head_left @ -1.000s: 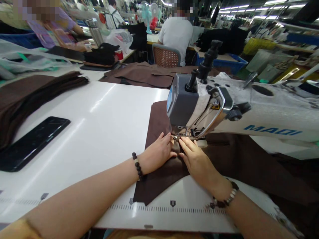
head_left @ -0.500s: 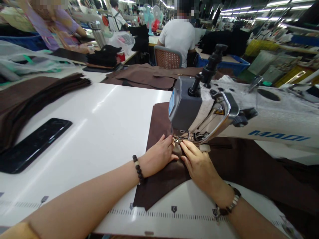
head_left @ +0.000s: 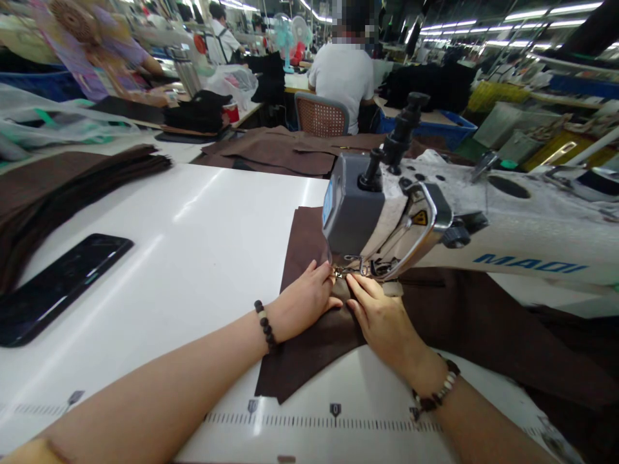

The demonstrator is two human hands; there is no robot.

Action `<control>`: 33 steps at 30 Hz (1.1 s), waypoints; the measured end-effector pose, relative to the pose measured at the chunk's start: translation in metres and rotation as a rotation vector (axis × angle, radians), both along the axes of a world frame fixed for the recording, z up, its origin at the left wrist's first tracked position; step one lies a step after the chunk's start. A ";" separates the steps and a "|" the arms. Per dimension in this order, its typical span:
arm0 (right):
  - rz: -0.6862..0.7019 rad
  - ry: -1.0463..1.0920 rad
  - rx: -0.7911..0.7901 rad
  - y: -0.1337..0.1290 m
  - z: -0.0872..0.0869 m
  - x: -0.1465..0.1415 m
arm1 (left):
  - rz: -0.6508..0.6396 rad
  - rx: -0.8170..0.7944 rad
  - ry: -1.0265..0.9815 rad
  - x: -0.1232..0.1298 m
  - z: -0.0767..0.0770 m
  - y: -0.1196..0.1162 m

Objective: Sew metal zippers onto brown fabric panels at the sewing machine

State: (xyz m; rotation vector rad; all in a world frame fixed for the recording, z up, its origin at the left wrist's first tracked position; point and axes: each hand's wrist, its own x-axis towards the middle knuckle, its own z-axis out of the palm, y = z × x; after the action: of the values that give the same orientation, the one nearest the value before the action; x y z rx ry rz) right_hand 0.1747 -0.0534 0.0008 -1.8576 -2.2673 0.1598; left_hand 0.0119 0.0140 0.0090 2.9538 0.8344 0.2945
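Brown fabric (head_left: pixel 309 367) lies under the head of a sewing machine (head_left: pixel 355 206) and stretches to the right beneath its arm. My left hand (head_left: pixel 304 299) rests on this cloth just left of the presser foot (head_left: pixel 340 273), thumb apart from the fingers. Close to the foot on its right side, my right hand (head_left: pixel 387 319) presses the fabric with its fingers stretched out. The two thumbs point toward each other, with a small fold of cloth between them. Both palms face down, and neither hand is wrapped round anything.
A black phone (head_left: pixel 62 283) lies at the left, below a stack of brown fabric pieces (head_left: pixel 62 193). More brown cloth (head_left: pixel 271 151) is behind the table's far edge. Further back, a person in white (head_left: pixel 343 77) sits on a woven-back chair (head_left: pixel 322 116). A ruler scale (head_left: pixel 290 421) runs along the front.
The whole view has shifted slightly, with the machine and phone a little further left in the picture. Both hands keep nearly the same place beside the presser foot.
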 end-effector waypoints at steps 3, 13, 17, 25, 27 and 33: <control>0.006 0.005 0.009 0.001 -0.001 0.001 | -0.001 0.011 0.009 0.000 -0.001 0.001; -0.018 -0.009 0.004 0.004 -0.002 0.001 | -0.015 0.045 0.030 0.001 -0.004 0.007; -0.026 -0.027 0.026 0.003 -0.002 -0.001 | -0.012 0.034 0.014 0.000 -0.005 0.008; -0.071 -0.183 0.016 0.006 0.012 0.024 | -0.005 -0.010 0.012 -0.005 -0.002 0.009; -0.082 -0.285 -0.044 0.004 0.023 0.035 | -0.018 -0.001 0.016 -0.007 0.002 0.010; 0.235 -0.205 -0.536 -0.017 0.085 0.041 | -0.081 -0.051 0.073 -0.015 0.017 0.000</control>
State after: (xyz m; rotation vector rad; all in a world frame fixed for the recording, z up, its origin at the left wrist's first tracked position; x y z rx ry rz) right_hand 0.2159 -0.0708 0.0854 -1.8942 -2.7907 0.7065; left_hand -0.0028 0.0144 0.0261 2.9571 0.7165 0.1593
